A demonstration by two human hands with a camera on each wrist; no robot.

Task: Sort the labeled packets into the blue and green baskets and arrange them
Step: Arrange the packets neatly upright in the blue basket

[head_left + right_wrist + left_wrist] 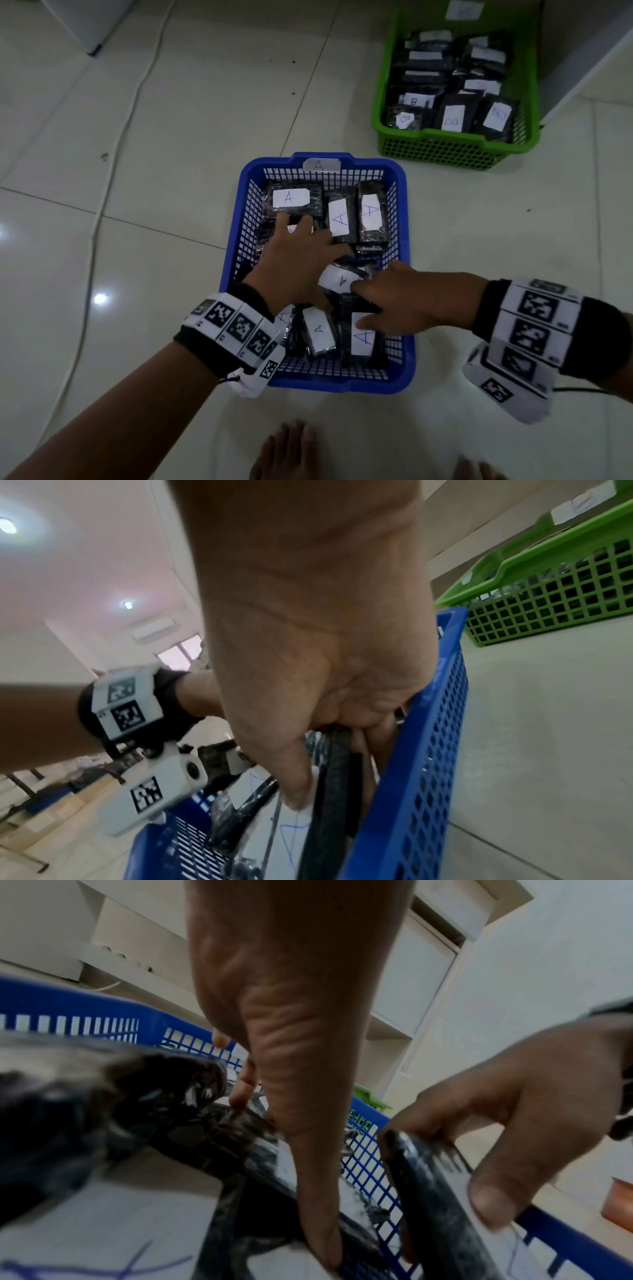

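Head view: blue basket (400,212) on the tiled floor (171,137), full of black packets labeled A (291,198). Left hand (294,260) lies flat on the packets, fingers spread and straight — released, holding nothing. Right hand (407,301) reaches in from the right, pinching one upright A packet (362,334) by the right wall. Green basket (455,150) stands well apart, top right, holding B packets (454,118).

Left wrist view: left hand (284,1015) fingers pressed down among packets; right hand (514,1110) curls round a dark packet edge (431,1183).

Right wrist view: right hand (308,642), thumb and fingers pinching the upright packet (337,791) just inside the blue wall (421,777).
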